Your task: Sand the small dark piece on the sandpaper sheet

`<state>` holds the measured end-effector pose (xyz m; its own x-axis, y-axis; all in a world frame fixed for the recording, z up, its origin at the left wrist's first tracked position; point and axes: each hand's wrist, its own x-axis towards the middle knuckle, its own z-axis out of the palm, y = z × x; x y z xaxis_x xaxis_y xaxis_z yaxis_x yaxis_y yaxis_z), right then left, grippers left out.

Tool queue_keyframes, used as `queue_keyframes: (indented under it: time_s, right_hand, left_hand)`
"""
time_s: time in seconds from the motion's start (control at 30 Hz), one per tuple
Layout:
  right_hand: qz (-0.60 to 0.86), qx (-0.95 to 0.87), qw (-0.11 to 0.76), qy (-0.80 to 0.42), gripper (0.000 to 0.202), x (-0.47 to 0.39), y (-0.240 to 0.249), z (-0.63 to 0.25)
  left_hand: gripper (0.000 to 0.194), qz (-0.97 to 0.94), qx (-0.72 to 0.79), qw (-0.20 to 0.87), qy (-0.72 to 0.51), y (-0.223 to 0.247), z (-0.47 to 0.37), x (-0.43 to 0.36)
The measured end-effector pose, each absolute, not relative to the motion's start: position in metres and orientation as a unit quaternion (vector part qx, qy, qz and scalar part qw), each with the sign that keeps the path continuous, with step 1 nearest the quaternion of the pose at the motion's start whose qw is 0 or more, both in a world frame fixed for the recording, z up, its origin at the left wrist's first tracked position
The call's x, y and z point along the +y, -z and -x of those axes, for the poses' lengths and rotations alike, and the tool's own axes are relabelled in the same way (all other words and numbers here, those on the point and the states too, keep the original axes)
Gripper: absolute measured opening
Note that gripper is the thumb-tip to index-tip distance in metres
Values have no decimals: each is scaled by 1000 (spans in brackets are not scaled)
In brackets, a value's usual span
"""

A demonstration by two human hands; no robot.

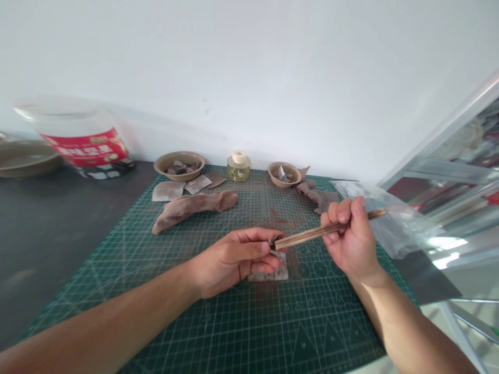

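Hands over a green cutting mat (234,332), seen as if from beside the bench. Left hand (236,254): thumb and forefinger pinch a small dark piece (272,243), the lower fingers loosely bent beneath it. Right hand (346,239): fingers wrapped around a slim stick bundle (302,237), thumb pressed along it, the near end meeting the dark piece above a grey square (268,275) that lies on the mat. Likely faults: too hard a push could drive the bundle's end off the piece and into the pinching fingertips; a slack pinch could let the piece turn or drop onto the square; an uneven squeeze might let the sticks slide against one another. Reddish dust (284,223) around the work could be smeared farther by a dragging wrist. Hard to make out: the dark piece, largely covered by the fingers, so that its shape and whether it merely touches the bundle or is wrapped around its end cannot be told; the square, partly under the left hand; the number of sticks. The jar (86,150) is blurred, its label unreadable; the wide dish (27,169) beside it is cut off at the left edge.
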<state>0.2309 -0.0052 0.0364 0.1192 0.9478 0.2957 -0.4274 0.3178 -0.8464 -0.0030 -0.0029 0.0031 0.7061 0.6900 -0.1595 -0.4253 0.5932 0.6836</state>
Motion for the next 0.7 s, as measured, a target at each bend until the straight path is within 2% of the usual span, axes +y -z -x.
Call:
queue_keyframes:
  time_s: [0.7]
  right_hand:
    - [316,-442,678,-496,51,-8,-37,-230]
  left_hand:
    - [25,-318,211,865,-327,-2,4,-1]
